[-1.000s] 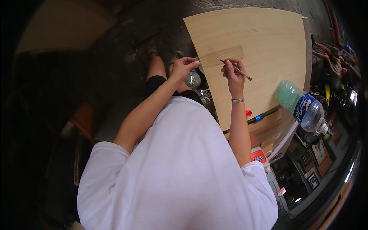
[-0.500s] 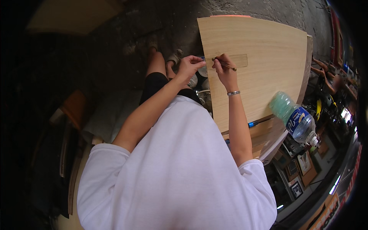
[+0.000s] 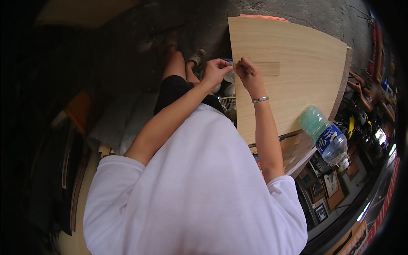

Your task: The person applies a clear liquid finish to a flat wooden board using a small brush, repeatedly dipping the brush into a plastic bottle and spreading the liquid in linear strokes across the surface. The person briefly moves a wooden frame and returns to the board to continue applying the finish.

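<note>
Left hand point(image 3: 216, 73) and right hand point(image 3: 251, 77) now stand close together, near the left edge of the wooden panel point(image 3: 297, 95).
Left hand: fingers drawn into a pinch just beside the edge; cannot tell whether anything is held. Right hand: fingers curled firmly around a slim tool point(image 3: 252, 73), little of it showing; compared with one second earlier, it sits nearer the left hand. Judgement: work now centres on the edge. The thin rectangular strip point(image 3: 271, 68) lies on the panel, just right of the right hand. Farther right, the plastic bottle point(image 3: 326, 136) remains.
</note>
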Motion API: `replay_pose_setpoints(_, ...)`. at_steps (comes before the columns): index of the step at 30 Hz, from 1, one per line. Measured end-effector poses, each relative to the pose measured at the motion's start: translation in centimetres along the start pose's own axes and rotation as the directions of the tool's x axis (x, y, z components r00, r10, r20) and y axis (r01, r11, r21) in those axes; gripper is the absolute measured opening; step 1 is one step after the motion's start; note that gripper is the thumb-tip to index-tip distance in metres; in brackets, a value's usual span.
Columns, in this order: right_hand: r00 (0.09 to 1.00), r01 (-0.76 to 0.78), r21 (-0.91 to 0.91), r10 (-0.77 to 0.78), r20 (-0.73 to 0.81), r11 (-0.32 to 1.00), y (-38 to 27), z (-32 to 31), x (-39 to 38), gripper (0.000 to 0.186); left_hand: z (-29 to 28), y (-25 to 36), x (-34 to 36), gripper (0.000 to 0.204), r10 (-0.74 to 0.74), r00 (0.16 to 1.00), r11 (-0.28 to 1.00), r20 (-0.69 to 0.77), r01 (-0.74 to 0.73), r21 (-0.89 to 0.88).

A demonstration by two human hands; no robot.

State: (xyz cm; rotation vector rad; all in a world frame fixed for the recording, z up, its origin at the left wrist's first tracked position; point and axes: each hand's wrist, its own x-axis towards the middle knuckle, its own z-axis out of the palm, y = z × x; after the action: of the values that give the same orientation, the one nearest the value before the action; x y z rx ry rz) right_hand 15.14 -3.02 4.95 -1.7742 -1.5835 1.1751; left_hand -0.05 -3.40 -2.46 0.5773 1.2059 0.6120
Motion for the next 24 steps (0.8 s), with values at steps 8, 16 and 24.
replay_pose_setpoints(8, 0.953, -0.130, 0.230, 0.186, -0.239, 0.964, -0.2, -0.9, -4.5, 0.008, -1.7, 0.6, -0.9, 0.017, -0.037, 0.999, 0.999, 0.029, 0.036, 0.032)
replay_pose_setpoints(16, 0.918, -0.045, 0.635, 0.283, -0.278, 0.771, 3.8, 0.4, -0.9, 0.011, -5.0, 0.3, -1.8, 0.019, -0.119, 0.993, 0.993, -0.015, 0.118, -0.031)
replay_pose_setpoints(24, 0.980, -0.079, 0.163, 0.106, -0.167, 0.983, 2.0, 0.0, -1.8, 0.008, -1.6, 0.3, -1.9, 0.020, -0.070, 0.997, 0.996, -0.032, 0.069, -0.055)
